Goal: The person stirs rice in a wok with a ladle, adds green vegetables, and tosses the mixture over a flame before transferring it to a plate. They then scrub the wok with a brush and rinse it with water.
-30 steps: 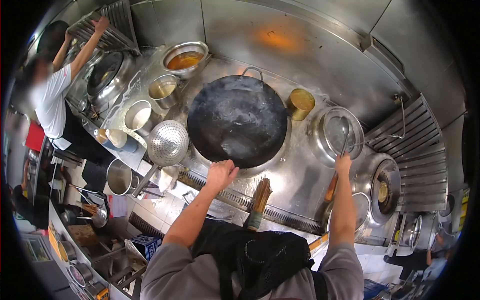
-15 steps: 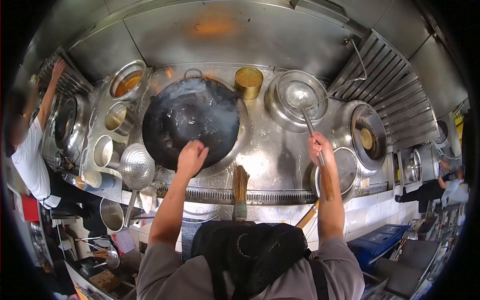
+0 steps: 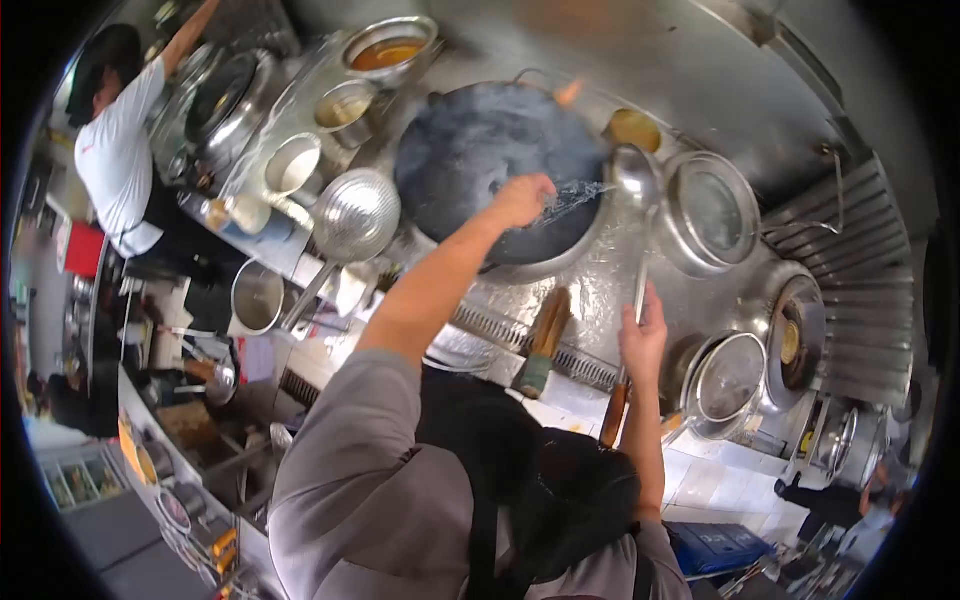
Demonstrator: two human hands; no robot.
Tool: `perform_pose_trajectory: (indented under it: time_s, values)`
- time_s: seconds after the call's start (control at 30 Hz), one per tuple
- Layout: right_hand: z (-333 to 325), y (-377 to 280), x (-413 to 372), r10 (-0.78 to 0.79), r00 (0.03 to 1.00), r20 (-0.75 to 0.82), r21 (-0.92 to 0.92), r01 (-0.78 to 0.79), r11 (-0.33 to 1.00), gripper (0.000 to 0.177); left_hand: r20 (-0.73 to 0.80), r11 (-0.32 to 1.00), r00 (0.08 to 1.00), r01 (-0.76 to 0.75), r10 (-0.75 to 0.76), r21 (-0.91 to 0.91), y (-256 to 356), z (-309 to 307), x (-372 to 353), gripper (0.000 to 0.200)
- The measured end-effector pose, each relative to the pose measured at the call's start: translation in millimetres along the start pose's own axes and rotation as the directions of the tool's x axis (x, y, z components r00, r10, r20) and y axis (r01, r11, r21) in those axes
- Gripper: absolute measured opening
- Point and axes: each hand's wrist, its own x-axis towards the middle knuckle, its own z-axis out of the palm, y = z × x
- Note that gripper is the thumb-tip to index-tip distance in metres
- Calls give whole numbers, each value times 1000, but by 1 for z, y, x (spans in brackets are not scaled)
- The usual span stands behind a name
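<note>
My right hand [image 3: 643,335] is closed around the handle of a long metal ladle [image 3: 634,180], with the wooden handle end hanging below the hand. Water splashes from the ladle's bowl toward the large black wok [image 3: 440,165]. Over the wok's lower right part is my left hand [image 3: 524,200], its fingers curled; whether anything is between them is too small to tell. Steam rises from the wok, and an orange flame shows behind its rim. Right of the ladle sits a metal pot of water [image 3: 712,210]. A bamboo brush [image 3: 547,340] lies at the stove's front edge.
A perforated strainer [image 3: 356,215] rests left of the wok, near metal pots, one holding orange liquid [image 3: 389,52]. Behind the wok is a yellow tin [image 3: 633,130]. Strainers over a pot [image 3: 728,378] stand at right. A co-worker [image 3: 120,160] reaches forward at far left.
The view has turned. The ladle has come out of the water pot to the wok's right edge, and water now splashes from it. My left hand is farther over the wok, amid more steam.
</note>
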Motion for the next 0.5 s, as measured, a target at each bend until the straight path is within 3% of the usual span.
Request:
perform_pose_trajectory:
  time_s: [0.03,0.07,0.1,0.17,0.2,0.23,0.27,0.3,0.4,0.43,0.5]
  values:
    - [-1,21,-1,-205,967,-155,-309,150,939,57,-73,1000,997,-5,4,-12,-2,-36,-25,21]
    - [-2,42,-2,-445,865,-231,-602,232,764,58,-148,1000,989,-20,16,-21,-12,-65,-48,23]
    - [-4,65,-3,-523,823,-224,-642,279,714,60,-247,1000,969,-21,25,17,-31,-84,-75,24]
    - [-7,103,-17,-515,827,-226,-723,213,658,60,-440,997,898,36,-3,65,-76,-111,-137,24]
    - [-6,120,-24,-511,826,-238,-795,137,592,61,-482,971,865,216,-140,105,-88,-124,-171,24]
    - [-5,136,-30,-514,827,-229,-797,144,586,61,-517,949,835,290,-189,121,-109,-131,-206,25]
    - [-3,151,-37,-416,869,-269,-818,22,575,62,-549,923,802,362,-235,133,-135,-132,-240,27]
    - [0,160,-42,-312,896,-316,-831,-103,546,63,-528,909,804,396,-274,131,-157,-131,-270,32]
    - [7,175,-50,-194,924,-330,-834,-188,519,61,-484,902,815,418,-320,108,-197,-114,-322,46]
    - [-2,195,-43,-243,939,-243,-906,-131,401,59,-465,911,829,400,-313,100,-207,-110,-332,54]
    - [18,178,-42,-255,937,-239,-892,-108,438,59,-411,919,846,391,-339,48,-212,-106,-333,60]
